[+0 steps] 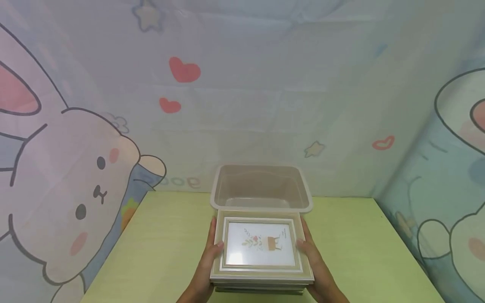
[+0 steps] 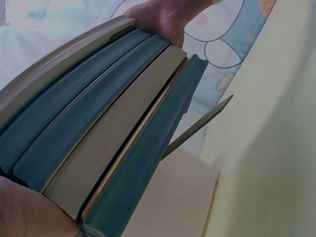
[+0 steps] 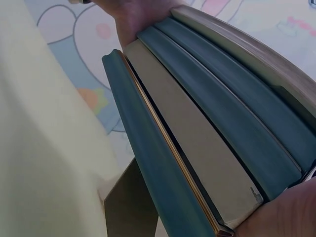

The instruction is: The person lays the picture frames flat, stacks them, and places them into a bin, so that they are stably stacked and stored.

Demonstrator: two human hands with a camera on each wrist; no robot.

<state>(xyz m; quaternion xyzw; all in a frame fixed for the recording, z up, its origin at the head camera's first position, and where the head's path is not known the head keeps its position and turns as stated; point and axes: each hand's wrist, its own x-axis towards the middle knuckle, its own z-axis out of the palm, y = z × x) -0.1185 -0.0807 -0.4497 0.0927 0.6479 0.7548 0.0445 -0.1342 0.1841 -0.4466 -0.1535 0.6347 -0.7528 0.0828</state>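
Note:
Both of my hands hold a stack of several picture frames between them, one hand at each side. The top picture frame [image 1: 260,244] is pale gold with a white inner border, and its print shows a plant in a brown pot, turned sideways. My left hand [image 1: 207,265] grips the left edges with its thumb on the upper rim. On the opposite side my right hand [image 1: 318,265] does the same. The wrist views show blue-green edges [image 2: 148,143] and grey-beige edges [image 3: 192,133] layered together. A flat stand [image 2: 200,126] sticks out from the lowest frame, above the table.
A beige plastic bin [image 1: 261,181] stands just beyond the stack, which overlaps its front rim in the head view. The light green table [image 1: 363,248] extends to both sides. Behind it hangs a cloth backdrop [image 1: 242,105] with rabbits, hearts and stars.

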